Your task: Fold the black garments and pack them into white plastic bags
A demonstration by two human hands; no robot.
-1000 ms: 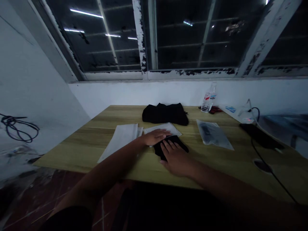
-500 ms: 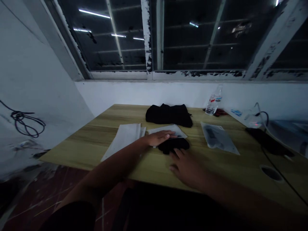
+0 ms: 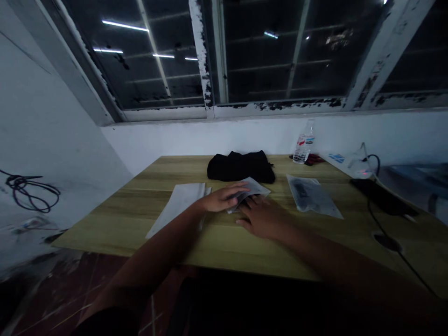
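Note:
A translucent plastic bag (image 3: 257,185) lies in front of me with its near side raised. My left hand (image 3: 222,198) has its fingers over the bag's upper layer and its thumb at the mouth, closed on the film. My right hand (image 3: 262,217) rests palm down at the same mouth, fingers stretched forward and thumb apart. Its fingertips reach under the film, against a small black cloth bundle that is mostly hidden by the bag and the hand. Left of the hands lies a stack of white flat bags (image 3: 178,203).
Folded black cloth (image 3: 241,167) lies toward the wall. A filled translucent bag (image 3: 311,196) is to the right. Farther right are a water bottle (image 3: 304,144), a black flat object (image 3: 381,196) and a cable running past a round desk hole (image 3: 387,241).
My right hand has moved forward, and the black bundle has gone from the open desk to mostly under the bag's film. The bag's near edge has lifted at my left hand.

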